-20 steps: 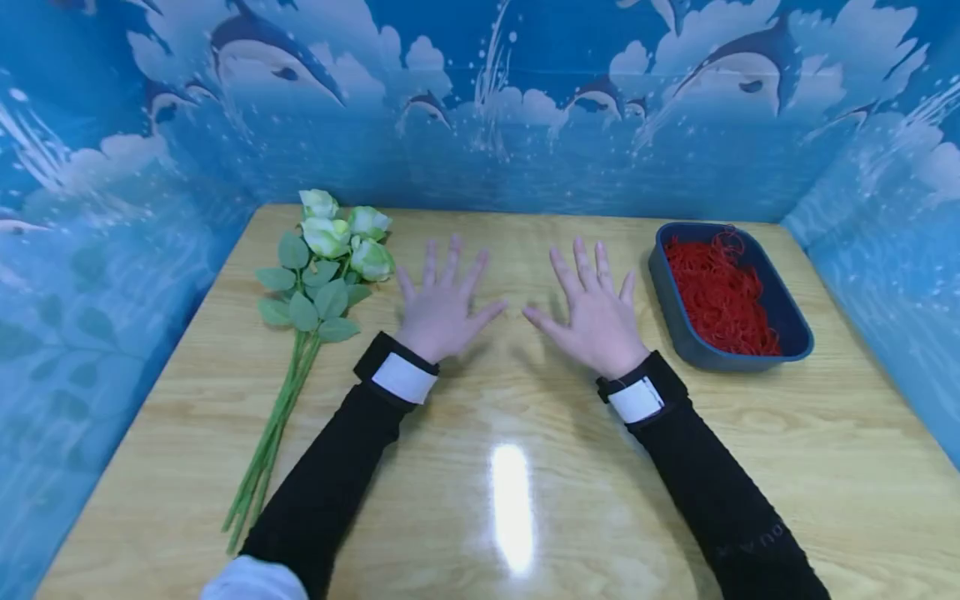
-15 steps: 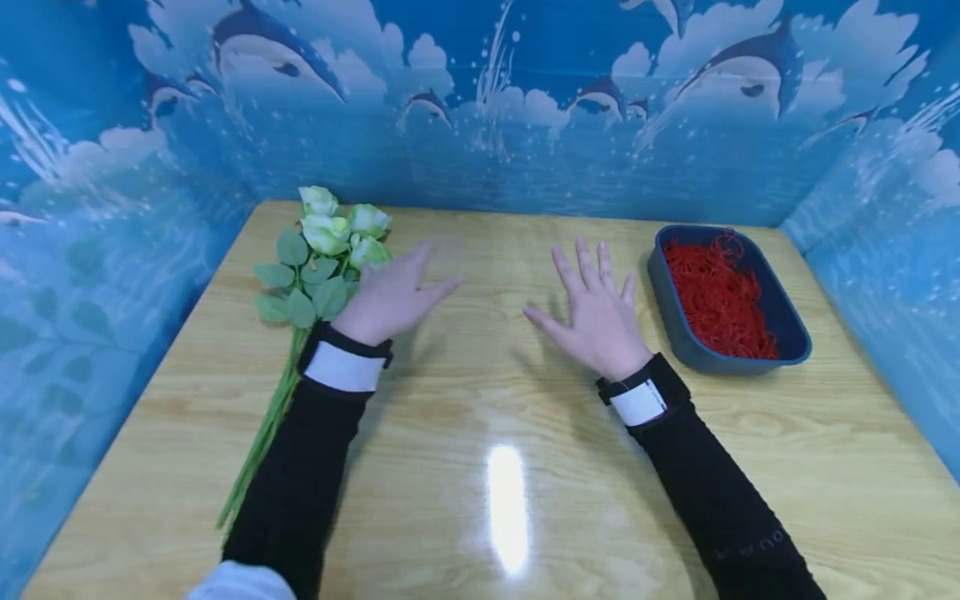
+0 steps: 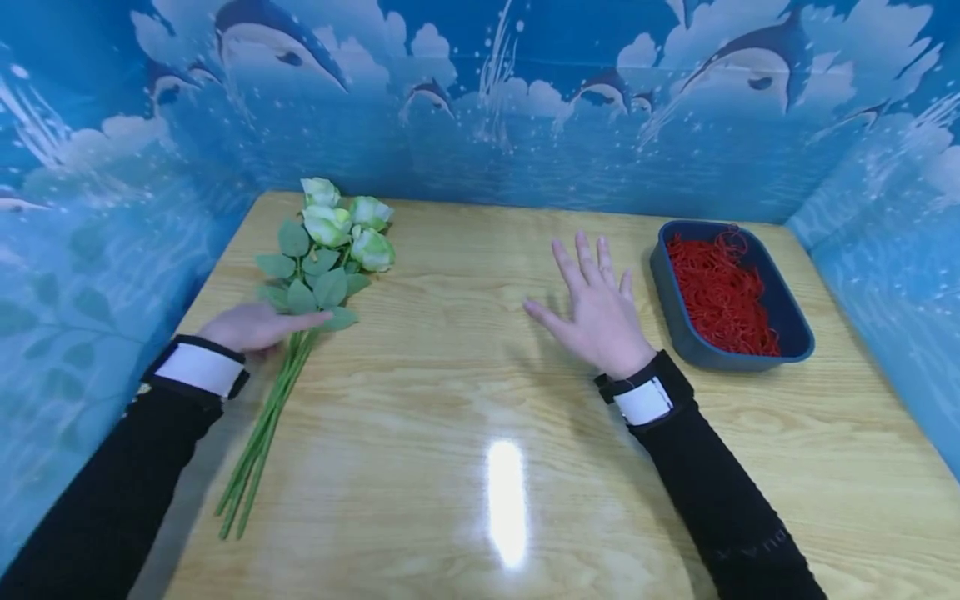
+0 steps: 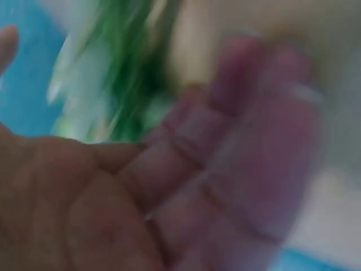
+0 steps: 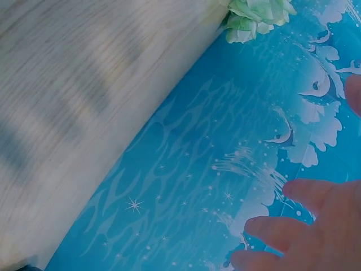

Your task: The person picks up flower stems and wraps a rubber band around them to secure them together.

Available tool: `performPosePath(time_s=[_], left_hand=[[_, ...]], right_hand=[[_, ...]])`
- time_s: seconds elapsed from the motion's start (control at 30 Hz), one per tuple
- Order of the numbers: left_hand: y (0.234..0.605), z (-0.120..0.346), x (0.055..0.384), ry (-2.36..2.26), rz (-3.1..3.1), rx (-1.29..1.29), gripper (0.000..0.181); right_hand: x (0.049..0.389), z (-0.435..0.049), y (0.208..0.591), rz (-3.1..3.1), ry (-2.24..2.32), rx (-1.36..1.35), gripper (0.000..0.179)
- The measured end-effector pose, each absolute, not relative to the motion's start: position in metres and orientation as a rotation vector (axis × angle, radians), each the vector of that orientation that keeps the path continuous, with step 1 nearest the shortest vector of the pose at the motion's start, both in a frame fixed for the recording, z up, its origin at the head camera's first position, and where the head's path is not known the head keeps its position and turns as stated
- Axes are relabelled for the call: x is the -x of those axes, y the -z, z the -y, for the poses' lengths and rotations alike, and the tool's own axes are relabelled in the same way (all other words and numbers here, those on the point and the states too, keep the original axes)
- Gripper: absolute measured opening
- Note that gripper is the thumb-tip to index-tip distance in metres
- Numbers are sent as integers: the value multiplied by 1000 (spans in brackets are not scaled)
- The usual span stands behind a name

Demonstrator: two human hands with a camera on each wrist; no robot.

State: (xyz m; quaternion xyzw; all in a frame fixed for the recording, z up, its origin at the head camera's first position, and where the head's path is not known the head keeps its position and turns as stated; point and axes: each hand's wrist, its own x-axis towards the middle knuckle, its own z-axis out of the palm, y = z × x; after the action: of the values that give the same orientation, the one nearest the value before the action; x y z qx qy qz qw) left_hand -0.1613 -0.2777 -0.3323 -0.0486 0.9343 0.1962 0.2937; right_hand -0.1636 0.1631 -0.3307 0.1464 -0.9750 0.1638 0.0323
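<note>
Green stems (image 3: 273, 417) along table's (image 3: 420, 500) left edge; left hand (image 3: 251, 327) there — fingers together, thumb apart, contact unclear. Right hand (image 3: 603, 321) above table, fingers spread. Blue tub (image 3: 720, 360) of red strands (image 3: 720, 292) near far right corner — pale roses (image 3: 327, 225), far left.

An elongated white glare (image 3: 507, 504) was mirrored by the glossy pale-wood tabletop (image 3: 420, 375); the left-wrist view was heavily blurred.

We see blue walls (image 3: 480, 162) behind and to either side, printed with leaping dolphins (image 3: 273, 35), white clouds (image 3: 431, 54) and splashing water (image 3: 498, 62), plus faint leafy sprigs (image 3: 78, 354) at the left. Between them we find a pale wood-grain table (image 3: 420, 400), its glossy top catching an elongated glare (image 3: 507, 504).
</note>
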Motion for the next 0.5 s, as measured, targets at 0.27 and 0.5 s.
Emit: performPosePath(time_s=[0.27,0.5], left_hand=[[369,281,164,-467,-2581,-14,64],[374,285,171,-640,-2539,-68,31]], right_hand=[[161,-160,331,3000,-560,-476,88],[161,-162,331,3009,-555,-469,88]])
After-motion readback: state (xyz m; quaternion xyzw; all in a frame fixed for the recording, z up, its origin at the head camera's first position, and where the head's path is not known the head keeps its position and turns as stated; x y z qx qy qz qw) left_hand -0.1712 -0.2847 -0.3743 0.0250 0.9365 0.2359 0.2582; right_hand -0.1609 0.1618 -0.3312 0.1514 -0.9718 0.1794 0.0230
